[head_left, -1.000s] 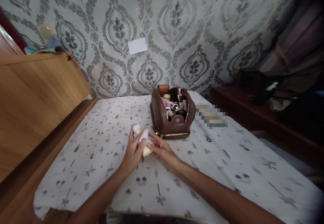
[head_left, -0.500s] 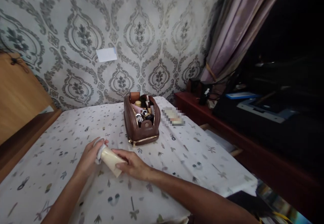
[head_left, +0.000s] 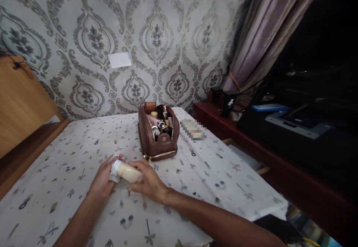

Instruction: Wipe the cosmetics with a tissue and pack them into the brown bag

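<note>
A cream-coloured squeeze tube (head_left: pixel 128 173) with a white cap lies tilted between my two hands, just above the table. My left hand (head_left: pixel 104 176) is closed around the cap end, with a crumpled white cloth or tissue (head_left: pixel 114 177) between its fingers and the tube. The fingers of my right hand (head_left: pixel 151 181) grip the flat end of the tube. Beyond the hands stands an unzipped brown toiletry bag (head_left: pixel 159 148), filled with several cosmetic tubes and bottles.
A patterned white cloth covers the table (head_left: pixel 92 142). A blurred-out flat item (head_left: pixel 193 130) lies right of the bag. The dark red desk (head_left: pixel 208 111) with a partly pulled-out drawer (head_left: pixel 246 158) borders the right side. A wooden panel (head_left: pixel 25 105) stands at left.
The tube has turned in my hands, from its flat face showing to a rounder side. My right hand has shifted its hold on the tube's end. The view has moved slightly.
</note>
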`<action>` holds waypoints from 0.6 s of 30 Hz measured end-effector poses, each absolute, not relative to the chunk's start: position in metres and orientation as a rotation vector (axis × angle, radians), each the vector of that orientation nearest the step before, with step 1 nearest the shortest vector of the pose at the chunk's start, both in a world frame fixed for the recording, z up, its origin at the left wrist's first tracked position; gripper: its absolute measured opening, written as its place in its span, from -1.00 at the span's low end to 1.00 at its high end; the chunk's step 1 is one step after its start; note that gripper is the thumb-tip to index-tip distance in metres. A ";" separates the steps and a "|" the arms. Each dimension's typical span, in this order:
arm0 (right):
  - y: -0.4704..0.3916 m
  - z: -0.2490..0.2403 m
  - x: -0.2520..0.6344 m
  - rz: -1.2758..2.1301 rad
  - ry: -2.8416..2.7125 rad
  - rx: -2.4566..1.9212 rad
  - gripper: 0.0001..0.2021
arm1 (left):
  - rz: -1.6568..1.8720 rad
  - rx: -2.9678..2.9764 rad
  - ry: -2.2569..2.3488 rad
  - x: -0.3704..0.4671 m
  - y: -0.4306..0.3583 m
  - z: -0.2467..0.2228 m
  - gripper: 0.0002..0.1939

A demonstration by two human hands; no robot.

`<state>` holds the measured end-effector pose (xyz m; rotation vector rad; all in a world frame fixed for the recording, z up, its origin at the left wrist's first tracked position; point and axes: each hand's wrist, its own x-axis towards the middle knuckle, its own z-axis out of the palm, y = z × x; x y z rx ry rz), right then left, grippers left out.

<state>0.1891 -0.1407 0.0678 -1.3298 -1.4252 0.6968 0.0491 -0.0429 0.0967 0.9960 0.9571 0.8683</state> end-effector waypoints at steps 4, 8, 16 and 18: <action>-0.137 0.068 0.188 0.857 -1.198 -1.267 -0.45 | 0.864 0.899 0.843 0.048 -0.044 0.093 -0.67; -0.134 0.070 0.188 1.379 -0.836 -0.925 -0.47 | 0.845 0.770 0.759 0.047 -0.047 0.092 -0.71; -0.134 0.074 0.183 1.682 -0.618 -0.794 -0.64 | 0.932 0.904 0.662 0.046 -0.049 0.090 -0.58; -0.135 0.075 0.179 1.599 -0.717 -0.837 -0.63 | 0.955 0.906 0.723 0.045 -0.046 0.087 -0.59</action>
